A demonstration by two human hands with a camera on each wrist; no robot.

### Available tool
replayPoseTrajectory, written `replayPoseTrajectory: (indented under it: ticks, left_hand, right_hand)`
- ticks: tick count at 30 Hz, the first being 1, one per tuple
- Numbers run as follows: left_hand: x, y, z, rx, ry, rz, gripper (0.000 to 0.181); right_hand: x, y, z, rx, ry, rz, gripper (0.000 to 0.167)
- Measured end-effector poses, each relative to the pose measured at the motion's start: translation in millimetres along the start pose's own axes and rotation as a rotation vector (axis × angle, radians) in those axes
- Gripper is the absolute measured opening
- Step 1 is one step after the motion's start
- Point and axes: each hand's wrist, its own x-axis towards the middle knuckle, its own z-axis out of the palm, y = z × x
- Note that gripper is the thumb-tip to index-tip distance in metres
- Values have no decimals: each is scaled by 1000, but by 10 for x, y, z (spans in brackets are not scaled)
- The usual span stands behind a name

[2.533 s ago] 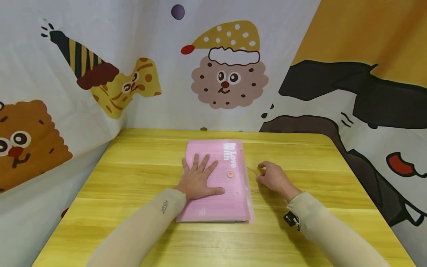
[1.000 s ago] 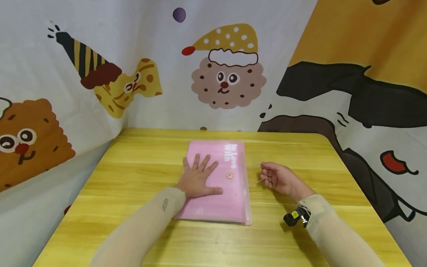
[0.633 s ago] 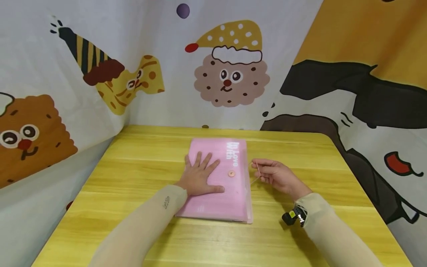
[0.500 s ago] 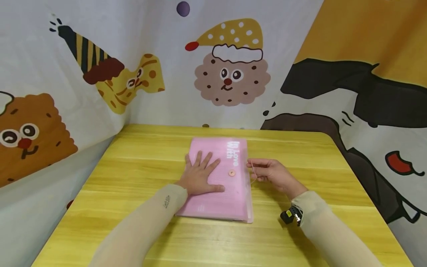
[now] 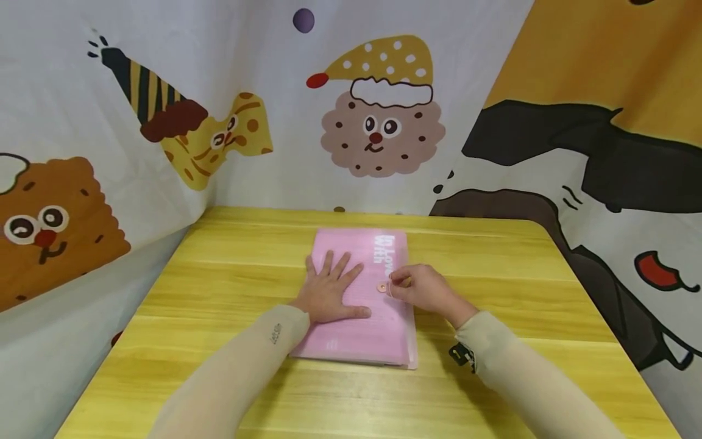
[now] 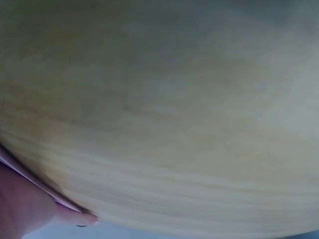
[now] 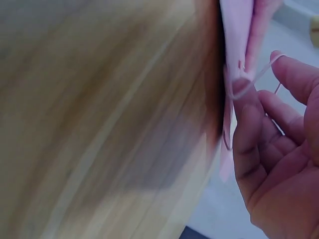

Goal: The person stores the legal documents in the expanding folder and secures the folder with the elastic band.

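Note:
A pink file folder (image 5: 356,338) with white lettering lies on the table in the head view. My left hand (image 5: 329,296) rests flat on it, fingers spread. Over the folder's right side, my right hand (image 5: 426,290) holds a thin elastic cord (image 7: 261,73) beside the round button (image 5: 382,287). In the right wrist view the cord loops over the bent fingers of my right hand (image 7: 284,139) and runs to the folder (image 7: 234,35). Whether it goes round the button cannot be told. Only part of my left hand (image 6: 25,206) shows in the left wrist view.
The yellow wood-grain table (image 5: 247,244) surrounds the folder. Behind it and along both sides hangs a white curtain (image 5: 247,177) printed with cartoon figures. A small black camera (image 5: 462,355) sits at my right wrist.
My right hand first drew the cord out to the right of the folder. It has since moved left over the folder's edge, bringing the cord to the button. The left hand stays in place.

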Motion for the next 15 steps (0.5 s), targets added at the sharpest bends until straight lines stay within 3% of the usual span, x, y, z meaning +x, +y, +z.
replayPoseTrajectory:
  ticks: [6, 15]
  left_hand:
    - [8, 11, 28, -7, 6, 14, 120]
    - [-7, -8, 8, -27, 6, 8, 118]
  right_hand:
    - [65, -80, 100, -227, 8, -22, 29]
    - [182, -117, 181, -322, -20, -32, 20]
